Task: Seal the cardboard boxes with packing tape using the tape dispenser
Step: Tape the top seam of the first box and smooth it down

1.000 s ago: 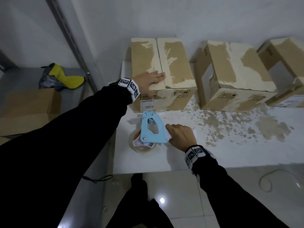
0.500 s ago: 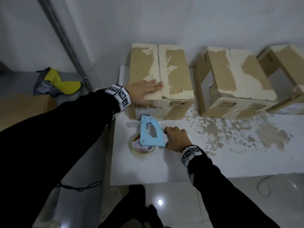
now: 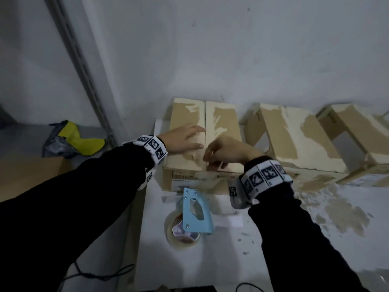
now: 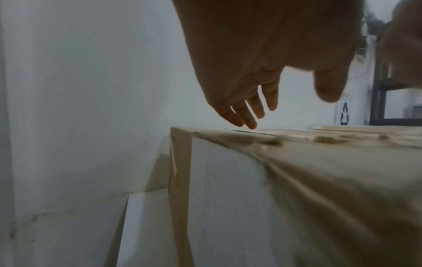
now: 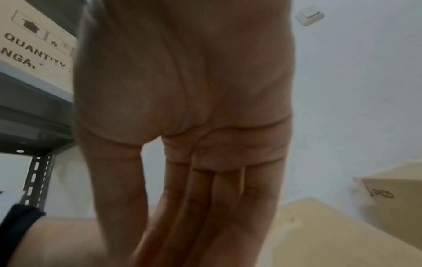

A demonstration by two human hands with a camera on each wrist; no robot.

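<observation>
Cardboard boxes are lined up along the white wall at the back of a white table. The leftmost box is taken as the landmark. Its two top flaps are closed, and a thin seam is seen between them.

The left hand is laid on the left flap of this box. Its fingers are held straight and a little spread, with the tips close to the seam. In the left wrist view the fingertips are seen touching the box top near its far left corner. Nothing is held by this hand.

The right hand is placed over the front part of the seam, just beside the left hand. In the right wrist view its fingers are seen long and pressed side by side, pointing down at the box top. In the head view the tips look bent down at the front edge. Whether something thin is pinched there cannot be told.

The tape dispenser, light blue, is left lying on the table just in front of the box, with its tape roll under it. It is not touched by either hand.

To the right of the box, a second box and a third box are set close together. In front of those, bare table with brown scraps is seen. To the left of the box, the table edge is near, and a metal post stands past it.
</observation>
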